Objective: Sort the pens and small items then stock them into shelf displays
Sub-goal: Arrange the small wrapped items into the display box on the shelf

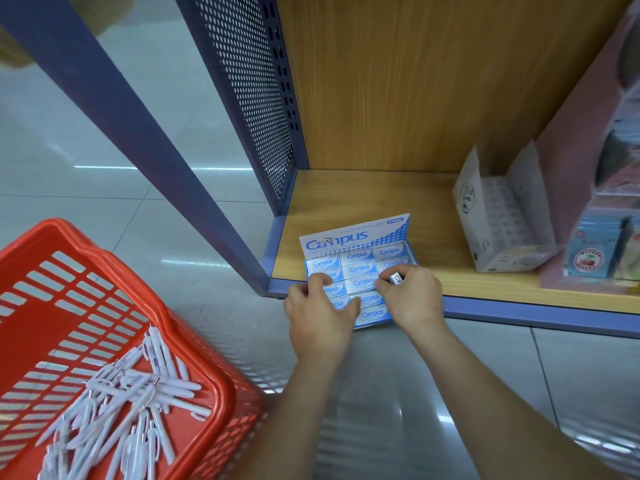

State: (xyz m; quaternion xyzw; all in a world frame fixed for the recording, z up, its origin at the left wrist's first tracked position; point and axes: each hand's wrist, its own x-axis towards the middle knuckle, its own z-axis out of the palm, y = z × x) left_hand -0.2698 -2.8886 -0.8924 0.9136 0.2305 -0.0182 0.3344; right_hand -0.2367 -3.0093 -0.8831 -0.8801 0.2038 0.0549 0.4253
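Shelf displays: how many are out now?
3: Campus box at the front edge, grey box to its right, pink display at far right, partly cut off; others may lie offscreen.

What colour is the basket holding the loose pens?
Red, an open slotted plastic basket; the pens inside are white. Head view.

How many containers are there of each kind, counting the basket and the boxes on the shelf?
Red basket: 1
Campus box: 1
Grey box: 1
Pink display, cut off at the edge: 1
Total: 4
Not counted: the small packet pinched in the right hand.
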